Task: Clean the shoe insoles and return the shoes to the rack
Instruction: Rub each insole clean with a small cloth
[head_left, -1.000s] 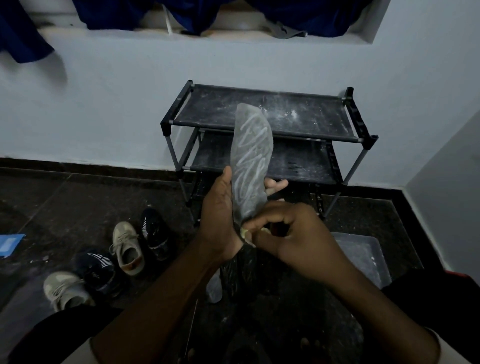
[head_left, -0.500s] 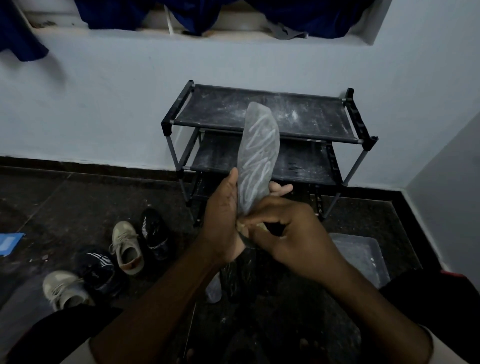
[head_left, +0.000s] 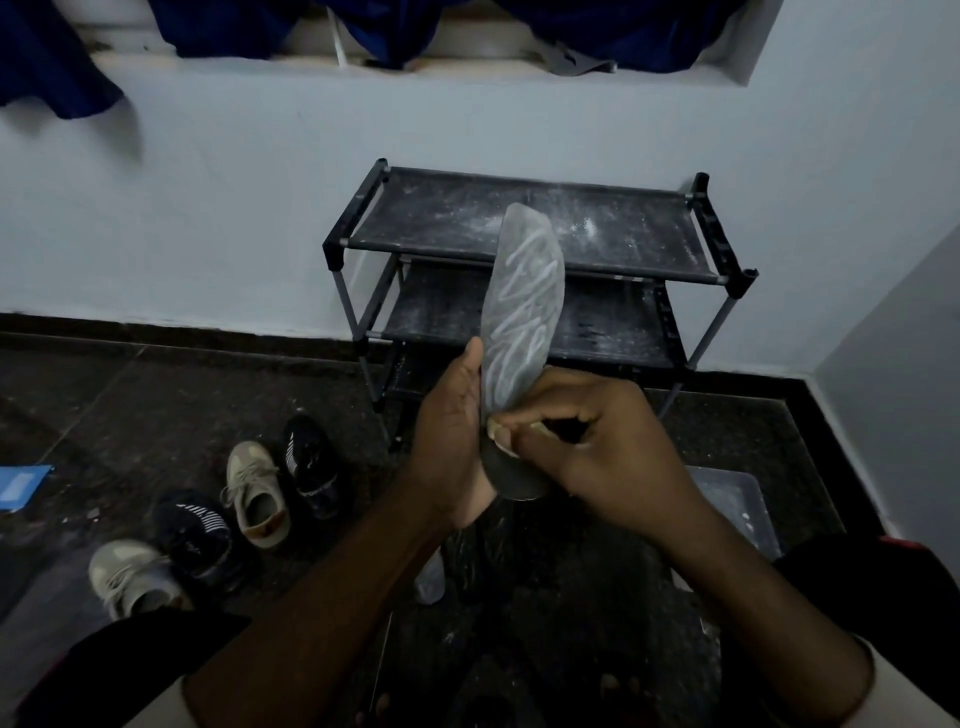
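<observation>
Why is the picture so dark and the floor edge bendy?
Head view: the room is dim, so the floor and the black sneaker nearly melt together, while white streaks on the insole stand out; head view: the wide-angle lens bows the dark skirting; head view: the forearms at the bottom edge look stretched, the shoe rack is fairly sharp.

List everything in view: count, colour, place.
insole: one, grey with white streaks, held upright at centre
shoe rack: one, black, against the wall
shoes: four, two beige, two black with white stripes, floor at left
tub: one, clear, floor at right
cloths: dark blue, hanging along the ledge above
flat thing: one, blue, floor at far left edge
left hand: grips the insole
right hand: pinches a small pale thing against the insole
</observation>
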